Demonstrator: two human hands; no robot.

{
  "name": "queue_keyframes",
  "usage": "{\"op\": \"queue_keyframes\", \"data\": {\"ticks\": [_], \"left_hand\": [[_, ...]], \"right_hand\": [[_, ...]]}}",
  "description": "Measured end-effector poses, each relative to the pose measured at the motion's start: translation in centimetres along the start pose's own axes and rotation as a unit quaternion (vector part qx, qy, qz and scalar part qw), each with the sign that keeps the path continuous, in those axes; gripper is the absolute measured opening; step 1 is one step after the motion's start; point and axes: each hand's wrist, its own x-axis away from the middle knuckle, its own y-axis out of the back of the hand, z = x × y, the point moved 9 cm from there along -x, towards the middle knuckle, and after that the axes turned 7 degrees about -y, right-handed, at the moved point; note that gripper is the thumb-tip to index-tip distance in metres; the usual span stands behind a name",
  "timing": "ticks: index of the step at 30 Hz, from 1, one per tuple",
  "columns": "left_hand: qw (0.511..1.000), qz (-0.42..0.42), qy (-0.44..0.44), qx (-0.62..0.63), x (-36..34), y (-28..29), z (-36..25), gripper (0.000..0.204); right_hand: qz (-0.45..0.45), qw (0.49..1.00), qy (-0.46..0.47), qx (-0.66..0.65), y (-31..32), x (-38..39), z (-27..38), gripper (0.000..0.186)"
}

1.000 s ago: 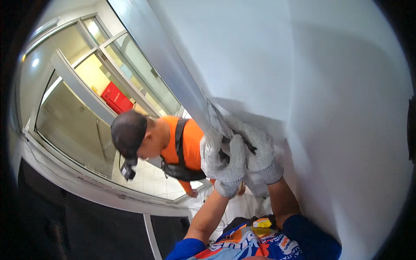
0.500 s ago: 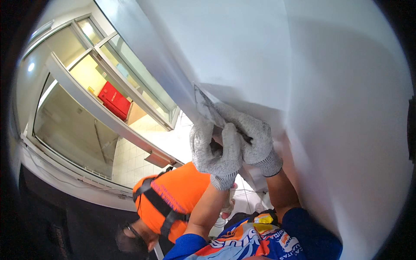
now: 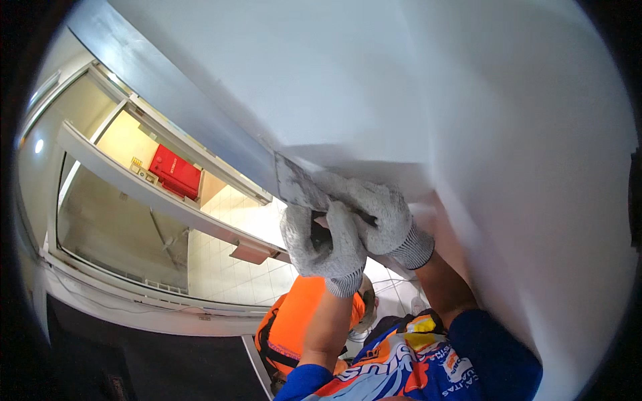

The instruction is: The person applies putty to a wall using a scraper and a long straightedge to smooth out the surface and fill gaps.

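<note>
Hands and blade have shifted slightly lower along the wall; the orange-vested person has sunk further down the picture.
Wall point(image 3: 468, 100), white, broad. Person in orange vest point(image 3: 294, 327), below. Right hand point(image 3: 381, 217) and left hand point(image 3: 324, 244), gloved, fingers closed together around the handle of the blade point(image 3: 297, 184), pressed against the wall beside the grey frame point(image 3: 180, 100).

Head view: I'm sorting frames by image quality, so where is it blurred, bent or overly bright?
Head view: the white wall smears softly near the gloved hands, left hand and right hand, on the scraper blade; the metal strip bows from the fisheye lens; black corners ring the picture; even, bright light, no harsh glare.
</note>
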Motion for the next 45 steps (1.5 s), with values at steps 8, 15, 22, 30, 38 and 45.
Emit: {"op": "queue_keyframes", "data": {"ticks": [8, 15, 22, 30, 38, 45], "left_hand": [[0.998, 0.028, 0.007, -0.055, -0.8, -0.4, 0.0, 0.04], [0.998, 0.007, -0.035, -0.051, -1.0, -1.3, -1.6, 0.036], [0.997, 0.037, -0.041, -0.055, 0.3, -1.1, -1.7, 0.038], [0.999, 0.02, -0.048, -0.016, -0.1, -2.0, -2.2, 0.035], [0.999, -0.027, 0.021, -0.013, 1.0, -1.0, -0.7, 0.034], [0.996, -0.047, 0.037, -0.062, 1.4, -0.3, 0.2, 0.046]], "right_hand": [[-0.019, 1.0, 0.011, 0.001, 0.1, -0.8, 0.3, 0.054], [0.031, 0.999, -0.015, -0.003, 0.9, -0.3, 0.2, 0.054], [0.031, 0.999, -0.008, -0.009, 1.6, 0.2, 0.0, 0.054], [0.019, 1.0, 0.003, -0.014, 2.0, 0.3, 0.0, 0.052], [0.035, 0.999, -0.012, -0.015, 2.1, -0.1, 0.0, 0.052], [-0.012, 1.0, 0.014, -0.016, 2.2, -0.3, -0.2, 0.052]]}}
